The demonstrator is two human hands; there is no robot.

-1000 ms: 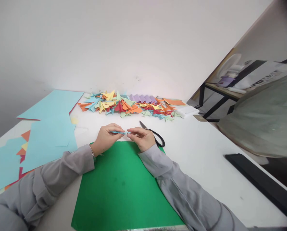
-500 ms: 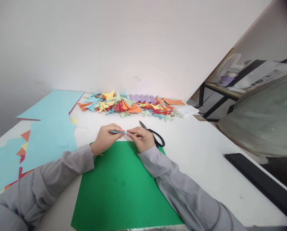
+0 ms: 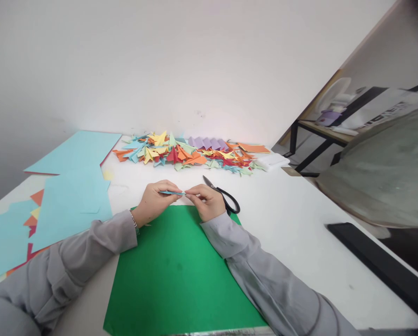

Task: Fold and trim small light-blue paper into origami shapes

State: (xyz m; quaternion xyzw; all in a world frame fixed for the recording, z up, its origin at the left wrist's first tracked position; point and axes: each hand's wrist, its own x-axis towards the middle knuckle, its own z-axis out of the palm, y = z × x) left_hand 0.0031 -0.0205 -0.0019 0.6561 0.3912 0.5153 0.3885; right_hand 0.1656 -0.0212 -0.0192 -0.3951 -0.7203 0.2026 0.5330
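A small folded piece of blue paper (image 3: pixel 171 192) is pinched between my two hands, seen nearly edge-on. My left hand (image 3: pixel 155 200) has closed fingers on its left part. The thumb and fingertips of my right hand (image 3: pixel 207 200) grip its right end. Both hands are just above the far edge of a green sheet (image 3: pixel 180 275) lying flat on the white table. Black-handled scissors (image 3: pixel 226 193) lie right beside my right hand, partly hidden by it.
Large light-blue sheets (image 3: pixel 72 200) overlap at the left, with coloured paper under them. Many folded paper shapes (image 3: pixel 180 154) are heaped along the wall, next to a white packet (image 3: pixel 272 161). A long black object (image 3: pixel 377 266) lies at the right. A shelf (image 3: pixel 324 131) stands beyond.
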